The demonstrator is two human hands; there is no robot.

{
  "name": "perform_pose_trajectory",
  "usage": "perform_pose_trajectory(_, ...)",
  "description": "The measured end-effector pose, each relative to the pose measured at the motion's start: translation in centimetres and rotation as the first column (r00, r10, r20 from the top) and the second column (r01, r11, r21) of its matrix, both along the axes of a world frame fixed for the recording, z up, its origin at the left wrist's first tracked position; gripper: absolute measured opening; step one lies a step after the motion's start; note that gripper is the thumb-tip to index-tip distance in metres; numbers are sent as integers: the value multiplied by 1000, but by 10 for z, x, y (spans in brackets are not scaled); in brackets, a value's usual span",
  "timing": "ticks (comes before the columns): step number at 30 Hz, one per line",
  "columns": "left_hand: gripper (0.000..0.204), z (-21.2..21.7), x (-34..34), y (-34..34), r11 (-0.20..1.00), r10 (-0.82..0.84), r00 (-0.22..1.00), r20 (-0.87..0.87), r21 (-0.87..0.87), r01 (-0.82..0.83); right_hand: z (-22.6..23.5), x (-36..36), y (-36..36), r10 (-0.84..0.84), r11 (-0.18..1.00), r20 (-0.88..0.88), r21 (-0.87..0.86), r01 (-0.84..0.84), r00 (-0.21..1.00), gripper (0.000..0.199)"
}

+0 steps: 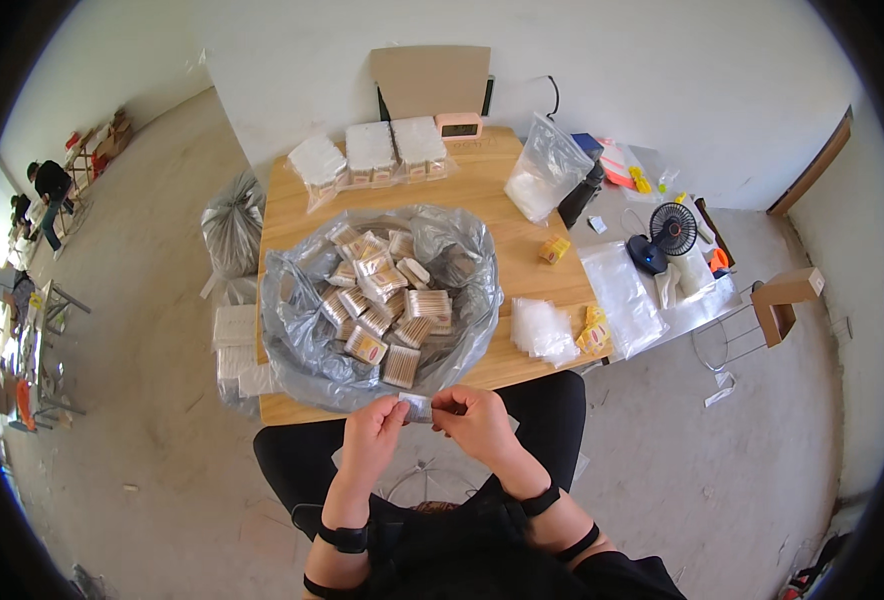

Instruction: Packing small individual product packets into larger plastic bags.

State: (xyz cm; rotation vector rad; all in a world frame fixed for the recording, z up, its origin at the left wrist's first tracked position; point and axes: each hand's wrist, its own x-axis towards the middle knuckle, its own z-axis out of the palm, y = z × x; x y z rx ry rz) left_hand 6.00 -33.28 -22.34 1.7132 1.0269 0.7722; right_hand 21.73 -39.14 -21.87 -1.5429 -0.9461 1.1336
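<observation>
Plastic packet (416,408), small and clear, sits at the table's (507,368) near edge, left hand (374,424) and right hand (476,422) each pinching an end, fingers closed. Handling its film seems the step in hand (whether it's empty, I cannot tell); the next move calls for light, steady fingertips.

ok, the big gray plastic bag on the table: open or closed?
Open. The gray plastic bag has its mouth spread wide, and the packs of thin sticks heaped inside are in plain view.
</observation>
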Motion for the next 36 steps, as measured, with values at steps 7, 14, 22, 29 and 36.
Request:
perform_pose_trajectory(7, 11, -7, 13, 0, 998, 59, 997, -48, 35, -57, -1, 2, 2, -108, 987, 165, 138, 85, 980, 12)
perform_pose_trajectory(14, 11, 7, 23, -3, 998, 40, 975, -220, 57, -28, -25, 15, 2, -58, 998, 3, 12, 58, 998, 11)
perform_pose_trajectory(22, 17, -8, 31, -9, 995, 84, 996, -20, 63, -83, -43, 16, 3, -116, 993, -245, -59, 105, 963, 12)
perform_pose_trajectory(29, 20, -47, 13, 17, 994, 69, 995, -72, -83, -75, -45, 34, 6, -168, 986, -439, -63, 156, 883, 9)
perform_pose_trajectory(36, 18, -101, 24, 63, 932, 229, 969, 89, -307, -192, -54, 39, 10, -178, 967, -741, -10, 254, 648, 5)
